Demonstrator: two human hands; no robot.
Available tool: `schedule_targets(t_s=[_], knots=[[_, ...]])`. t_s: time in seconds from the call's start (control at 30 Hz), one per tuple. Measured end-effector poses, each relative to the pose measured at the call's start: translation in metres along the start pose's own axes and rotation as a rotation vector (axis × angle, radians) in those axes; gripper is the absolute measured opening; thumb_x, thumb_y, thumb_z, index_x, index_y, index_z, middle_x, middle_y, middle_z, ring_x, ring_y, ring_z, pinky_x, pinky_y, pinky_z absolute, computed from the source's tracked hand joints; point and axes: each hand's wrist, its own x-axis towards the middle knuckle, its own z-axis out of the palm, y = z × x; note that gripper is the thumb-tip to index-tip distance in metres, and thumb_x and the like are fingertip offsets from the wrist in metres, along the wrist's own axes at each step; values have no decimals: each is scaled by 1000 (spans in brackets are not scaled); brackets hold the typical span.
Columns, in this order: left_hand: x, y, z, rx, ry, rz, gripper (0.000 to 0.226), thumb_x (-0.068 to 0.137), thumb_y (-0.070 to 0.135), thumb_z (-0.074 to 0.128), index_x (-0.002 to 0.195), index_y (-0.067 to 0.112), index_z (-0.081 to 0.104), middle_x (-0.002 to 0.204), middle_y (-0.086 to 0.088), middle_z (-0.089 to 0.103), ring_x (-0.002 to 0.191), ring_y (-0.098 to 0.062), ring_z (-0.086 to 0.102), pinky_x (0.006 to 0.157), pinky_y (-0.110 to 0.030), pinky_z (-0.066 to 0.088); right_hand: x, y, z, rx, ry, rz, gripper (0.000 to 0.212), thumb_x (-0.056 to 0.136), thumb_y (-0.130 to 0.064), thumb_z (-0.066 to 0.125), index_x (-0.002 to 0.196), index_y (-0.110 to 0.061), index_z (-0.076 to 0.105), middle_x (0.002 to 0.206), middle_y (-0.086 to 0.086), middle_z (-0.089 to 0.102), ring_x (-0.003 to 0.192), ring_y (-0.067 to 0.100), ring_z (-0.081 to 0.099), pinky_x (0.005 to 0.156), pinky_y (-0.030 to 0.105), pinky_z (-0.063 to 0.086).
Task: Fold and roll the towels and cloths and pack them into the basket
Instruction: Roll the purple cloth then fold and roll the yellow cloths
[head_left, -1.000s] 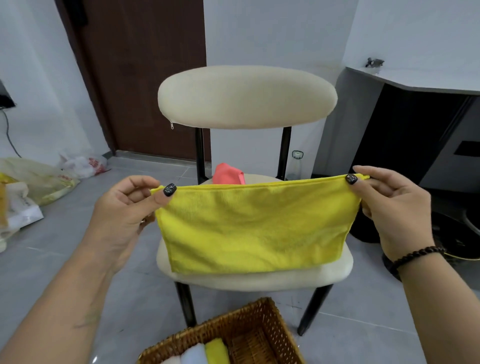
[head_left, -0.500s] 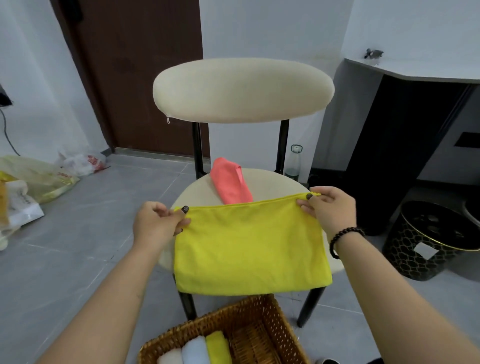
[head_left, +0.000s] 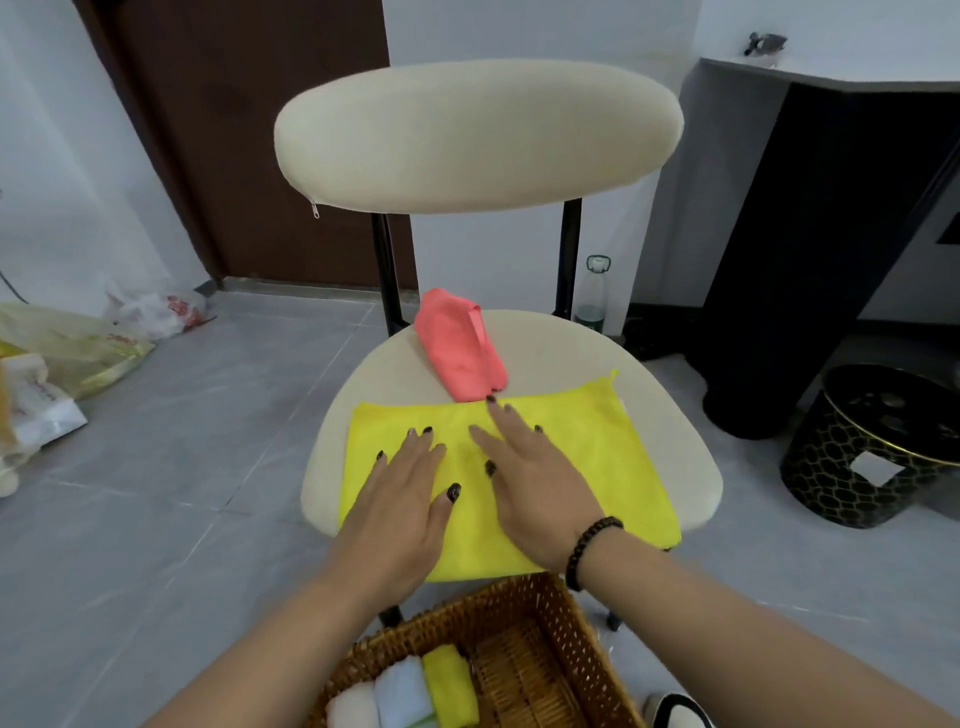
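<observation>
Pressing both palms flat on a folded yellow cloth (head_left: 571, 457), a person smooths it on the cream seat of a chair (head_left: 670, 415). The left hand (head_left: 405, 493) and right hand (head_left: 530, 488) lie side by side near the cloth's middle, fingers spread and released, grasping nothing. The cloth's near edge hangs just over the seat's front lip, directly above the wicker basket (head_left: 524, 597) on the floor, where a white roll (head_left: 353, 706), a pale blue roll (head_left: 402, 691) and a yellow roll (head_left: 449, 683) already sit side by side at the left. A crumpled pink cloth (head_left: 460, 353) waits behind, its near end touching the yellow cloth's far edge. The likely trouble: a sweep outward could drag the overhanging edge off the seat or rumple the fold, and a push away could nudge the pink cloth back. The seat leaves bare margin to left and right, little at the front; the basket's right half stands open for more rolls.
</observation>
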Motion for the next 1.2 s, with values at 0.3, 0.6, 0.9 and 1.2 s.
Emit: schedule_targets(t_s=[0.3, 0.6, 0.9, 1.2], knots=[[-9, -35, 1, 202, -14, 33, 59, 97, 48, 21, 144, 17, 39, 151, -9, 35, 141, -25, 28, 113, -38, 20, -15, 39, 0, -298, -135, 170, 82, 83, -68, -5, 152, -25, -4, 159, -5, -10, 145, 13, -13, 119, 38, -6], [-19, -29, -6, 0, -101, -300, 75, 93, 62, 11, 151, 19, -9, 158, -5, -17, 145, -19, -16, 118, -42, -2, -34, 65, -23, -184, -126, 382, 73, 95, -60, 18, 152, -18, 3, 160, 1, -5, 147, 17, -6, 119, 40, 2], [-44, -4, -16, -604, 62, -867, 61, 88, 34, 61, 131, 0, 33, 135, -19, 33, 125, -37, 33, 102, -48, 36, -70, 47, -35, 253, 306, 840, 29, 85, -28, 64, 104, -10, 50, 103, 11, 48, 96, 28, 50, 73, 31, 41], [-62, -1, -25, -850, 80, -798, 12, 94, 21, 55, 101, 13, 58, 96, -8, 67, 75, -18, 68, 57, -25, 44, -90, 57, -39, 1233, 316, 1107, 13, 82, -2, 69, 82, -2, 56, 87, 12, 58, 80, 28, 61, 56, 29, 57]])
